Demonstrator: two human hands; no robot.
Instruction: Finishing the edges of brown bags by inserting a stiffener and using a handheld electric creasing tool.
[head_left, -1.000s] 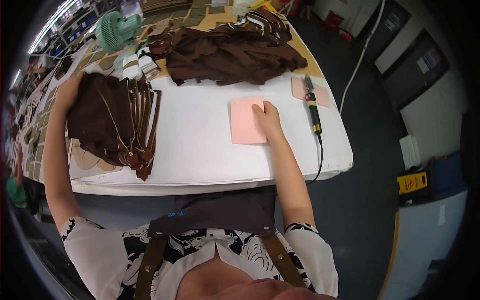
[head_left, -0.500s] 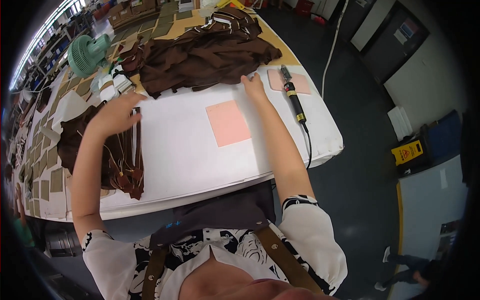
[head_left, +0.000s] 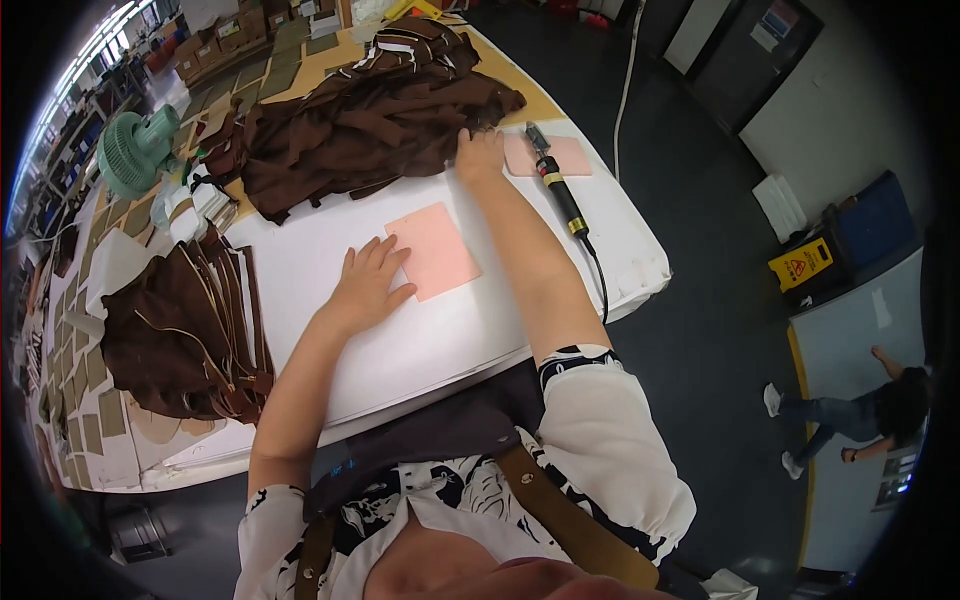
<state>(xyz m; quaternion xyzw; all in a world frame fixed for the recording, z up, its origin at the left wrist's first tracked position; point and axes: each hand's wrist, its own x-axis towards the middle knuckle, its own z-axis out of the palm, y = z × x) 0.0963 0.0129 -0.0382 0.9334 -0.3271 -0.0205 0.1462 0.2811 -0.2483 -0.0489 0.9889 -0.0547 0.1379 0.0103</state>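
My left hand (head_left: 370, 285) lies with spread fingers at the left edge of a square pink sheet (head_left: 438, 255), its fingertips touching that edge. My right hand (head_left: 480, 155) is at the right front edge of a heaped pile of dark brown fabric pieces (head_left: 360, 140). Its fingers are bent down and closed on the brown fabric; the fingertips are partly hidden. To the right of this hand, a black hand tool with a metal tip and a cord (head_left: 562, 195) lies partly across a pink pad (head_left: 575, 155).
A second brown bundle with zippers (head_left: 190, 330) lies at the table's left. Behind it are a green fan (head_left: 138, 150) and white stacked pieces (head_left: 205, 205). Olive panels (head_left: 115, 410) cover the far left. The white tabletop (head_left: 400, 355) ends near my apron. A person walks at far right.
My left hand has moved right and down, from beside the left brown bundle to the pink sheet. The fingers of my right hand have closed at the pile's edge. The view has shifted slightly.
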